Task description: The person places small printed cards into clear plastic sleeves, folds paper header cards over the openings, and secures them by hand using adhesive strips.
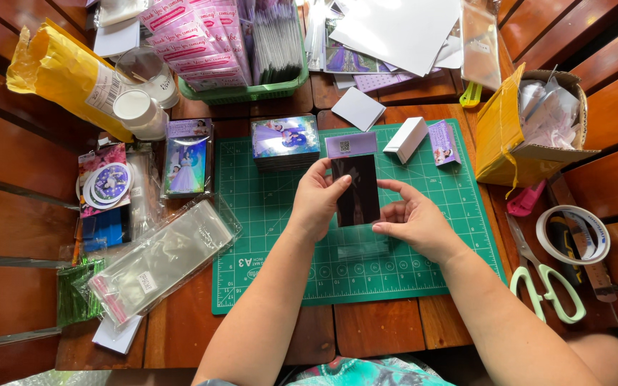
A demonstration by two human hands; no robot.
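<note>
Over green cutting mat (pixel 409 275): your left hand (pixel 317 200) and right hand (pixel 413 218) both pinch dark card (pixel 356 189); keep clear sleeve (pixel 363 250) square, fingertips on edges.

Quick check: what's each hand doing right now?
Left hand: closed on the dark card, left edge.
Right hand: closed on the same card, lower right edge.

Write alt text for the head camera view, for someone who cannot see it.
Two hands, left hand and right hand, hold a dark card in a clear sleeve above a green cutting mat on a wooden table. Card stacks, clear bags, scissors and a tape roll lie around.
</note>
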